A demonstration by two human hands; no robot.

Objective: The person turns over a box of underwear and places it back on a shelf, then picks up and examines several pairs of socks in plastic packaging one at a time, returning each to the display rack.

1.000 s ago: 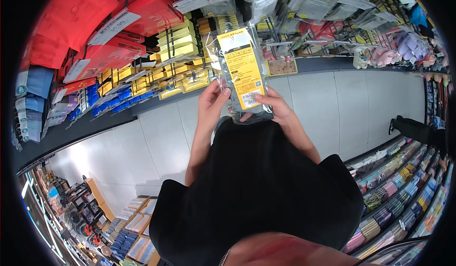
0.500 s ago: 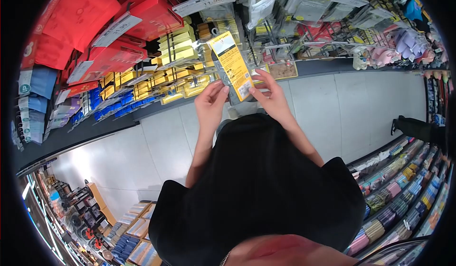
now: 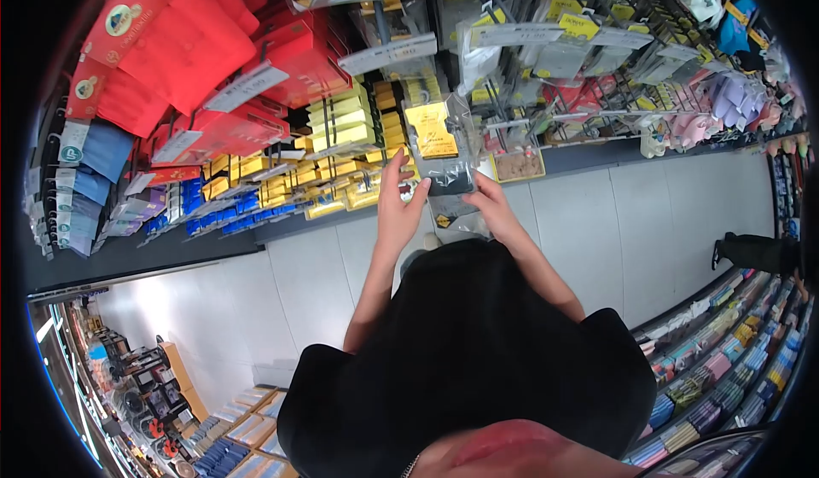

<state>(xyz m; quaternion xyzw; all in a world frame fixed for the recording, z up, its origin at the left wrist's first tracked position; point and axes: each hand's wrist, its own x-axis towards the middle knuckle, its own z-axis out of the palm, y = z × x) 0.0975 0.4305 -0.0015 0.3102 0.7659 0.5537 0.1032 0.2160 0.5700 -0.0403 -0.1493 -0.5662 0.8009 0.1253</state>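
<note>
While both hands meet over the aisle, a clear packet (image 3: 465, 169) sits between them, its yellow card (image 3: 437, 133) at the far end and its dark contents nearer the person. And the grip looks light! The right hand (image 3: 497, 212) pinches the packet's right edge, thumb on top, fingers partly hidden; the left hand (image 3: 401, 205) has its thumb at the left edge and its fingers loosely spread (whether it truly clamps anything, I cannot tell).

So what could go wrong? Slick plastic, held mostly by its sides: if the right pinch slackens, the packet could slip and drop towards the pale floor (image 3: 576, 222). Its far end, too, points at the rack's hanging packs (image 3: 341, 124), so a careless push forward could snag the film or knock something off; whether they touch already is unclear.

Now for position: the packet lies just right of the left thumb and just left of the right hand, most of its length reaching farther out than both thumbs, with a clear near end hanging close to the black shirt (image 3: 469, 333).
</note>
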